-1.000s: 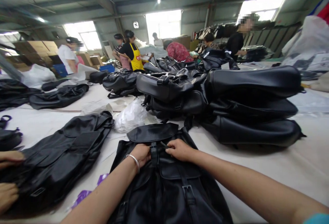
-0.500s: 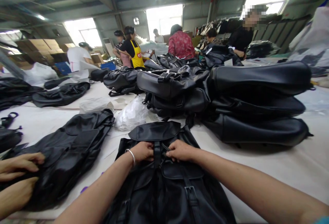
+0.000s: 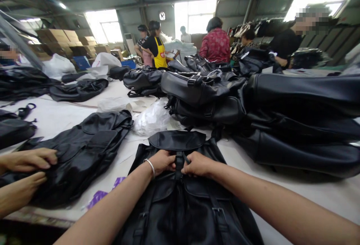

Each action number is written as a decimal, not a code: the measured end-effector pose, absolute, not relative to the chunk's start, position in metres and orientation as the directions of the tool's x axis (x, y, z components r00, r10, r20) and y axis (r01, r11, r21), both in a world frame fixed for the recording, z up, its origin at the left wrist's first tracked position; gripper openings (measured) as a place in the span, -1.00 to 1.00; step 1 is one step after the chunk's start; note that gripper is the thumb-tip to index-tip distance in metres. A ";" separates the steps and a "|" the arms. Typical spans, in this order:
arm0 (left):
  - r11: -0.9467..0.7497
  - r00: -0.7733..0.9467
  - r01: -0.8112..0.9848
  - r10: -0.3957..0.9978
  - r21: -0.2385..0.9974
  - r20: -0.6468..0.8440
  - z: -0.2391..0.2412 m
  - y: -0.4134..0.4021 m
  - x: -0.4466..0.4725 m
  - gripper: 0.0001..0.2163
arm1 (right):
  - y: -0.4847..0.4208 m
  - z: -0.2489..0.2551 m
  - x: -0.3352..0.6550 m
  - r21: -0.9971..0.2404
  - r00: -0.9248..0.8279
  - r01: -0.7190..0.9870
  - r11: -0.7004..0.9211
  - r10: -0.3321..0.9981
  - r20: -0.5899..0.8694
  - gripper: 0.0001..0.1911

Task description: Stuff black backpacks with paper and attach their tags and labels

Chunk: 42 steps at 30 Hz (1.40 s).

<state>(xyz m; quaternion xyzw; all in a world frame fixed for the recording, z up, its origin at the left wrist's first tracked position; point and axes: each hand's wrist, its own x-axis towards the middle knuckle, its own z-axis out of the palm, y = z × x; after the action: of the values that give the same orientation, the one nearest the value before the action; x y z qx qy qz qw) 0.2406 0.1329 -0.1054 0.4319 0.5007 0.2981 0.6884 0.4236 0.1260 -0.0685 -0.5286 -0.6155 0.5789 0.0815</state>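
A black leather-look backpack point(image 3: 202, 200) lies front up before me, with two buckled front pockets. Its top flap point(image 3: 177, 140) is down, and a centre strap point(image 3: 179, 164) runs below it. My left hand point(image 3: 163, 161), a silver bangle at its wrist, is closed on the backpack's front just left of that strap; its fingertips are partly hidden. On the strap's other side, my right hand point(image 3: 197, 164) pinches a thin black strip point(image 3: 186, 159) that sticks up between thumb and fingers.
At left, another person's hands point(image 3: 30, 166) work on a second black backpack point(image 3: 81, 155). Purple packets point(image 3: 97, 199) lie between the two bags. Stacked black backpacks point(image 3: 303, 125) rise at right, beside crumpled clear plastic point(image 3: 152, 117). Several people stand farther back.
The view has swung slightly, so the scene sits further right and more of the purple packets shows. Both my hands keep nearly the same place beside the centre strap.
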 end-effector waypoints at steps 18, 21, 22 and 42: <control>0.360 0.336 0.006 0.878 0.933 -0.341 -0.102 0.124 0.232 -0.69 | 0.122 -0.083 0.410 -0.675 -0.283 0.623 -0.396 0.690 -0.666 -0.94; 0.332 0.297 0.074 0.893 0.940 -0.339 -0.105 0.125 0.235 -0.72 | 0.126 -0.078 0.416 -0.695 -0.334 0.606 -0.387 0.669 -0.664 -0.91; 0.327 0.285 0.106 0.895 0.939 -0.344 -0.106 0.126 0.236 -0.74 | 0.129 -0.077 0.419 -0.703 -0.354 0.604 -0.376 0.663 -0.659 -0.88; -0.117 0.129 0.992 0.913 0.055 -0.387 -0.026 0.101 0.163 -0.89 | 0.111 -0.071 0.471 -0.701 -0.474 0.661 0.267 0.873 -0.114 -0.66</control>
<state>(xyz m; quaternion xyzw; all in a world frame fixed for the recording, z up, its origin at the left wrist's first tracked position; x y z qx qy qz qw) 0.1628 0.1014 -0.0264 0.7359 0.6471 -0.1296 0.1514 0.4709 0.1110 -0.0713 -0.4907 -0.7818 0.3546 0.1494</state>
